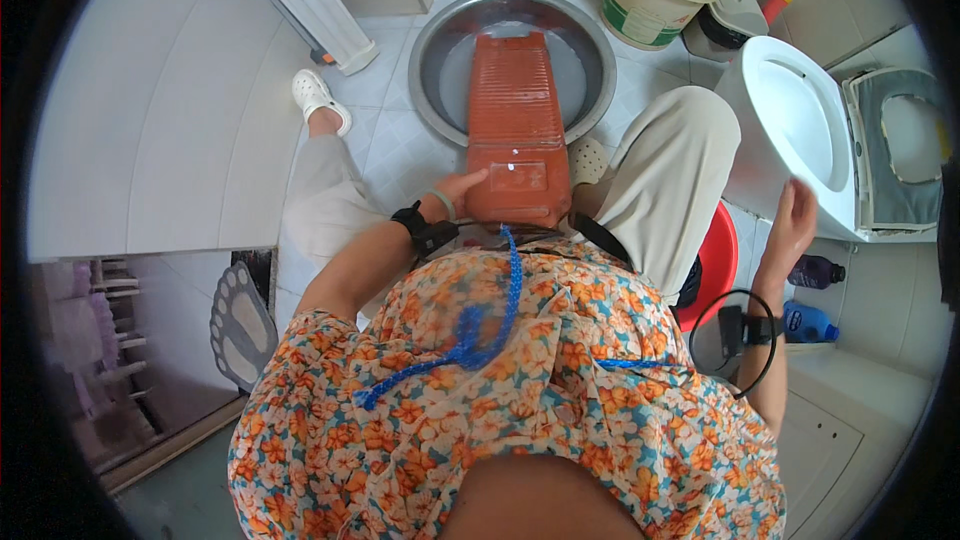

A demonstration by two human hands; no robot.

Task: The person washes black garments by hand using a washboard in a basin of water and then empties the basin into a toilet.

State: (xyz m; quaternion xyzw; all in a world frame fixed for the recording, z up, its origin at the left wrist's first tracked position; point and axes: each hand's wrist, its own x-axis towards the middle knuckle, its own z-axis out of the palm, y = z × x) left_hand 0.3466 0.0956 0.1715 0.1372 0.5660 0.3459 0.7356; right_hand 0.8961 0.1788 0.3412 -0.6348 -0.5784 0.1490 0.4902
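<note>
A reddish-brown plastic washboard (512, 105) slants out of a wide metal basin (428, 105), its ridged far end inside the basin and its smooth end against my lap. My left hand (458, 192) grips the left edge of that near end. Shallow, cloudy water (455, 70) lies in the basin around the board. Off to the right, my right hand (795, 220) is raised beside the white toilet (800, 120). Its fingertips are blurred, and whether it holds anything is hidden.
Behind the basin at right stands a cream bucket (650, 15) with a brush in it. A red tub (722, 255) is by my right knee, with a dark bottle (817, 272) and a blue bottle (810, 323) beyond. A foot-shaped grey mat (243, 325) lies at left.
</note>
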